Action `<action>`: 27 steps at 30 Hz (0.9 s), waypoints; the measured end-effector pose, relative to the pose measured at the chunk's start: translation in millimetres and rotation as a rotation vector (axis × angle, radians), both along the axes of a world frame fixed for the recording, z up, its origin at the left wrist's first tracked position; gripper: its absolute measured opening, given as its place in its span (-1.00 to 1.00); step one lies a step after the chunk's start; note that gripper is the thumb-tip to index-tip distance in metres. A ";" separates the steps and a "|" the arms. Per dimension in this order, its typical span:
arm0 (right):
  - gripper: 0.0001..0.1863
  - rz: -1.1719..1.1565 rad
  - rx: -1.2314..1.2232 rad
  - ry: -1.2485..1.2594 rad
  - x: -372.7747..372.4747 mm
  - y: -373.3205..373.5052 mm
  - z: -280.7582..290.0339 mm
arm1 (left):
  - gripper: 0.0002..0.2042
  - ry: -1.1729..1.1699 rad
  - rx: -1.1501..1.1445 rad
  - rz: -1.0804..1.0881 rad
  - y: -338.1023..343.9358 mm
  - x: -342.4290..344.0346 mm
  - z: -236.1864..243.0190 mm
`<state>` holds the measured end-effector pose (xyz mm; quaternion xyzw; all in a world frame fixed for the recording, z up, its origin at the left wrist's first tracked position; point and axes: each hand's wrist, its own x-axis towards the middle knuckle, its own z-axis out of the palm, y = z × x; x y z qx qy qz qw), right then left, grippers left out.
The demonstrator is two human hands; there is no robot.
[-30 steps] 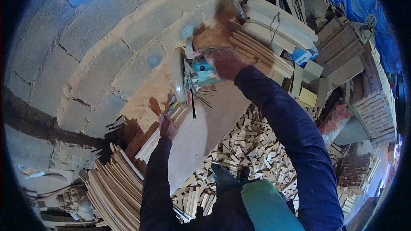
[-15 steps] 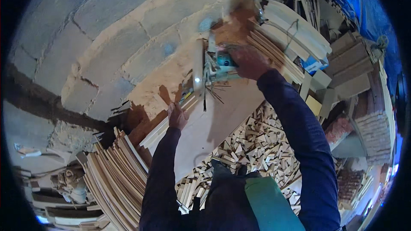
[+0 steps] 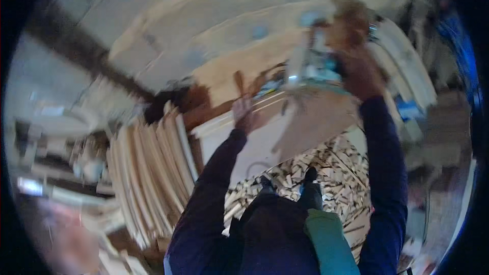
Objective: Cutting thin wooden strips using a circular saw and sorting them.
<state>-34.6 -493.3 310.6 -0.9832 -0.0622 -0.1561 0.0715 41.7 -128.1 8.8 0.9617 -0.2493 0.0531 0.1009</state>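
My left hand point(image 3: 243, 112), blurred, rests at the long pale wood strips point(image 3: 272, 99) along the edge of a light board point(image 3: 224, 160). Its fingers are too smeared to show whether they grip the strips. My right hand point(image 3: 361, 74) is on the far right side of a machine point(image 3: 305, 66) with metal and teal parts, standing at the back of the board; my fingers are blurred and their hold is unclear. A brown sawdusty patch point(image 3: 224, 81) lies behind the strips.
Stacked long planks point(image 3: 147, 173) stand at left. Cut wood offcuts point(image 3: 331, 168) cover the floor round my feet. A block wall point(image 3: 214, 5) rises behind; more boards point(image 3: 407, 66) and a blue tarp point(image 3: 458, 51) are at right. The lower-left pinkish shape is too blurred to name.
The view has swung, so the board, machine and both hands sit farther right and look more blurred. My hands stay at the strips and the machine.
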 end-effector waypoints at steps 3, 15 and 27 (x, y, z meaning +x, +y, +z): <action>-0.33 0.034 -0.016 0.033 -2.6 6.9 7.5 | -0.32 -0.216 -0.190 0.220 43.7 -42.7 -2.8; -0.33 0.031 0.131 0.004 0.3 0.2 -7.4 | -0.68 -0.228 -0.204 0.759 165.5 -71.6 -23.8; -0.34 0.088 0.098 -0.059 -1.1 -5.3 -9.4 | -0.80 -0.087 0.030 0.916 176.1 -64.5 -64.1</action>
